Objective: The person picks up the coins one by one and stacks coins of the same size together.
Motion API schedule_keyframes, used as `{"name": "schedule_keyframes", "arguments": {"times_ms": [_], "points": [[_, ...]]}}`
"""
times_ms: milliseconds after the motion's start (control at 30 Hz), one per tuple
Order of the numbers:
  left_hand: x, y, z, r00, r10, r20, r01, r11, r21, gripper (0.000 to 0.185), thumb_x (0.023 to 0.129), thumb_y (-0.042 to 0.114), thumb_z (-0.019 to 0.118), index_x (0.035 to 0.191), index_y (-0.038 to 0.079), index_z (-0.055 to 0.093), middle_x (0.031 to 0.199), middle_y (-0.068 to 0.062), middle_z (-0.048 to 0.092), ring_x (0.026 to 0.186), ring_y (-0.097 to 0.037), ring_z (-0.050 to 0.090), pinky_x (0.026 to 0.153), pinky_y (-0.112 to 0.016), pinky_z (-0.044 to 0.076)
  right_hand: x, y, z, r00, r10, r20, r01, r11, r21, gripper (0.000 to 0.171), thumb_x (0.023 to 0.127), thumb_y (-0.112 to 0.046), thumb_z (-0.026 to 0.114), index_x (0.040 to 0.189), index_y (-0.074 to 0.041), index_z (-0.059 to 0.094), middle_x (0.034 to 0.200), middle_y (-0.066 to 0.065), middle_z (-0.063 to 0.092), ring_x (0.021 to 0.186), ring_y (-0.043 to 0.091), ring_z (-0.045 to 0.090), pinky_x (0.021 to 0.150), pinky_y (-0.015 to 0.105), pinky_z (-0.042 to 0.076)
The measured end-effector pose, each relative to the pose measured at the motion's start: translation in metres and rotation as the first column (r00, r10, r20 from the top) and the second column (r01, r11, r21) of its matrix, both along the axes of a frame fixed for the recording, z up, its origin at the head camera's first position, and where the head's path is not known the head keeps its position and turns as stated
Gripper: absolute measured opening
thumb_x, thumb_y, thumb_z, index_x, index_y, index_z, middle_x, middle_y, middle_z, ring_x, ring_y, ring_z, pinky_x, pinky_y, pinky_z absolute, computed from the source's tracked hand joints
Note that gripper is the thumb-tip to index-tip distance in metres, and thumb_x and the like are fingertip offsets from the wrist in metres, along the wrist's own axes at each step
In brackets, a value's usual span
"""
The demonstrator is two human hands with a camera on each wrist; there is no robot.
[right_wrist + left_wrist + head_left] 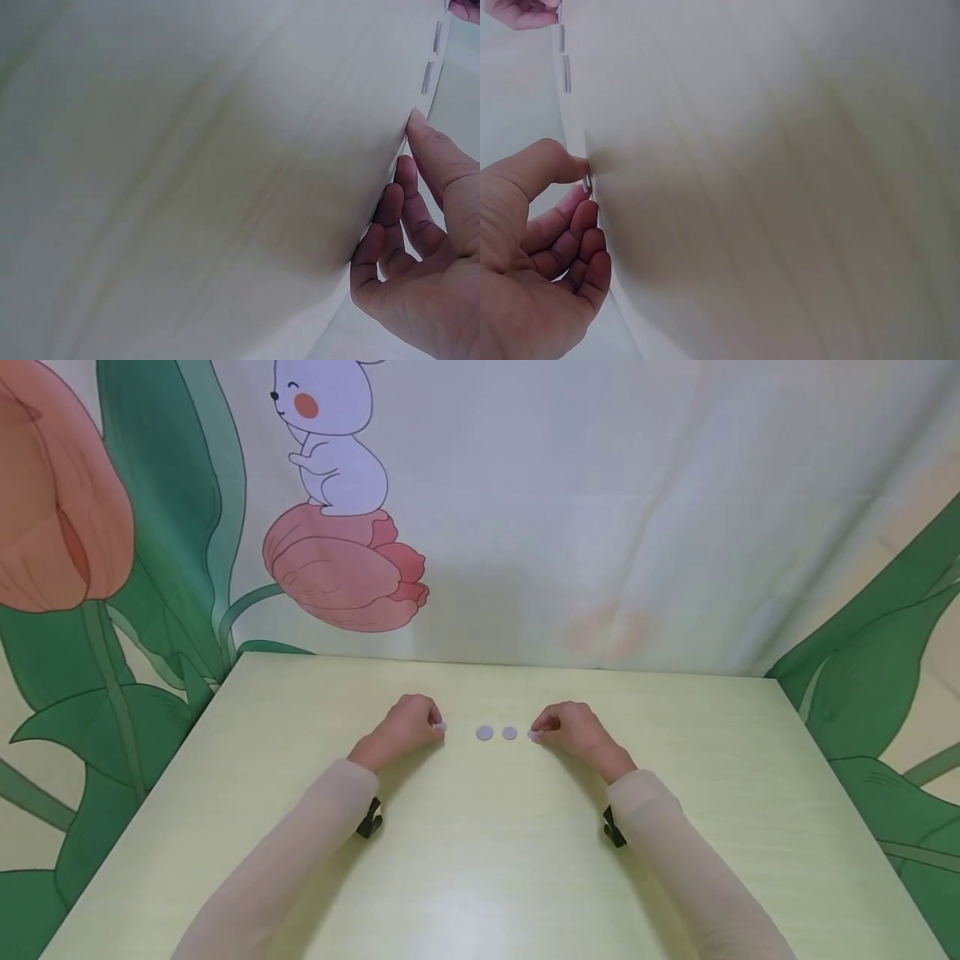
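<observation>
Several flat, silvery coins lie in a row on the table, their faces too small to read. My left hand [407,724] pinches the leftmost coin [441,727] by its edges; the left wrist view shows this coin [586,182] between thumb and fingertips. At the row's other end, my right hand [577,732] has its thumb and fingertips on the rightmost coin [531,735], partly covering it. In the right wrist view that coin is hidden behind the thumb [431,142]. Between the hands lie a larger coin [485,732] and a smaller coin [510,732], touched by neither.
The pale wooden table [480,877] reaches back to a hanging cloth [570,527] printed with a rabbit and tulips. Both forearms come in from the near edge in light sleeves [300,852], with a black strap piece [370,818] at the left wrist and another [614,827] at the right.
</observation>
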State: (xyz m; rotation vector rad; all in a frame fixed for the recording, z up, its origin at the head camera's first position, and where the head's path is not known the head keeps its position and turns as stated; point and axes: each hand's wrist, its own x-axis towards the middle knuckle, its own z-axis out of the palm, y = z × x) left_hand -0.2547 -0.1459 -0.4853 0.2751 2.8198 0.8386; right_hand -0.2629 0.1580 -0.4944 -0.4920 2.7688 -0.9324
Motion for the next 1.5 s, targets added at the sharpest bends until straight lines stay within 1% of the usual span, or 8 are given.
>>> {"name": "schedule_keyframes", "arguments": {"times_ms": [233, 400, 633, 800, 1000, 1233, 1367, 1500], "points": [[0.003, 0.003, 0.0, 0.999, -0.012, -0.03, 0.011, 1.0, -0.024, 0.018, 0.09, 0.014, 0.074, 0.1, -0.001, 0.073, 0.091, -0.007, 0.067, 0.083, -0.021, 0.057, 0.079, -0.034, 0.051, 0.003, -0.002, 0.003, 1.0, -0.002, -0.007, 0.002, 1.0, 0.005, 0.011, 0.092, -0.02, 0.078, 0.1, -0.014, 0.078, 0.092, -0.001, 0.07, 0.088, 0.018, 0.058, 0.084, 0.033, 0.048], [0.006, 0.012, 0.007, 0.999, -0.031, -0.043, 0.031, 0.999, -0.01, 0.022, 0.09, 0.015, 0.076, 0.103, -0.002, 0.071, 0.09, -0.007, 0.067, 0.082, -0.02, 0.057, 0.078, -0.033, 0.052, 0.003, -0.002, 0.004, 1.0, -0.012, -0.004, 0.012, 1.0, 0.013, 0.011, 0.092, -0.02, 0.078, 0.1, -0.013, 0.078, 0.091, -0.001, 0.07, 0.087, 0.017, 0.057, 0.083, 0.033, 0.048], [0.008, 0.021, 0.011, 0.994, -0.069, -0.089, 0.072, 0.997, 0.031, 0.023, 0.088, 0.015, 0.078, 0.102, -0.003, 0.072, 0.087, -0.007, 0.065, 0.077, -0.018, 0.056, 0.073, -0.031, 0.05, 0.001, -0.001, 0.0, 1.0, -0.013, -0.006, 0.013, 1.0, 0.021, 0.011, 0.091, -0.02, 0.078, 0.099, -0.013, 0.078, 0.087, -0.001, 0.068, 0.084, 0.017, 0.054, 0.078, 0.031, 0.046], [0.011, 0.027, 0.015, 0.995, -0.059, -0.077, 0.065, 0.995, 0.072, 0.022, 0.087, 0.013, 0.078, 0.102, -0.002, 0.071, 0.086, -0.008, 0.063, 0.075, -0.019, 0.055, 0.069, -0.03, 0.048, 0.0, 0.0, 0.001, 1.0, -0.012, -0.01, 0.012, 1.0, 0.017, 0.011, 0.091, -0.02, 0.079, 0.099, -0.013, 0.078, 0.088, -0.001, 0.068, 0.083, 0.016, 0.055, 0.078, 0.03, 0.046], [0.015, 0.034, 0.018, 0.995, -0.057, -0.088, 0.064, 0.995, 0.077, 0.021, 0.087, 0.012, 0.076, 0.102, -0.002, 0.072, 0.086, -0.008, 0.062, 0.076, -0.019, 0.053, 0.068, -0.028, 0.046, 0.0, 0.001, 0.0, 1.0, 0.007, -0.011, -0.006, 1.0, 0.022, 0.011, 0.091, -0.02, 0.079, 0.099, -0.013, 0.078, 0.086, -0.002, 0.067, 0.081, 0.016, 0.053, 0.076, 0.03, 0.045], [0.018, 0.043, 0.022, 0.994, -0.063, -0.084, 0.072, 0.991, 0.109, 0.021, 0.087, 0.012, 0.076, 0.101, -0.002, 0.071, 0.085, -0.008, 0.06, 0.072, -0.018, 0.052, 0.063, -0.026, 0.043, 0.002, 0.0, 0.002, 1.0, 0.001, -0.014, 0.0, 1.0, 0.021, 0.011, 0.091, -0.021, 0.078, 0.1, -0.014, 0.078, 0.089, -0.002, 0.069, 0.084, 0.016, 0.056, 0.08, 0.031, 0.047], [0.018, 0.049, 0.023, 0.995, -0.072, -0.074, 0.08, 0.99, 0.112, 0.021, 0.087, 0.013, 0.078, 0.101, -0.002, 0.071, 0.087, -0.008, 0.062, 0.073, -0.018, 0.053, 0.064, -0.026, 0.045, 0.001, 0.0, 0.002, 1.0, 0.008, -0.016, -0.007, 1.0, 0.017, 0.011, 0.091, -0.02, 0.078, 0.1, -0.013, 0.078, 0.09, -0.001, 0.07, 0.084, 0.016, 0.057, 0.08, 0.031, 0.048], [0.017, 0.055, 0.023, 0.991, -0.092, -0.093, 0.1, 0.991, 0.094, 0.021, 0.087, 0.014, 0.079, 0.1, -0.001, 0.072, 0.09, -0.007, 0.064, 0.078, -0.019, 0.055, 0.069, -0.028, 0.048, 0.001, 0.0, 0.001, 1.0, 0.022, -0.019, -0.022, 1.0, 0.005, 0.011, 0.092, -0.019, 0.078, 0.1, -0.011, 0.077, 0.09, -0.001, 0.071, 0.085, 0.016, 0.058, 0.081, 0.032, 0.049]]}}
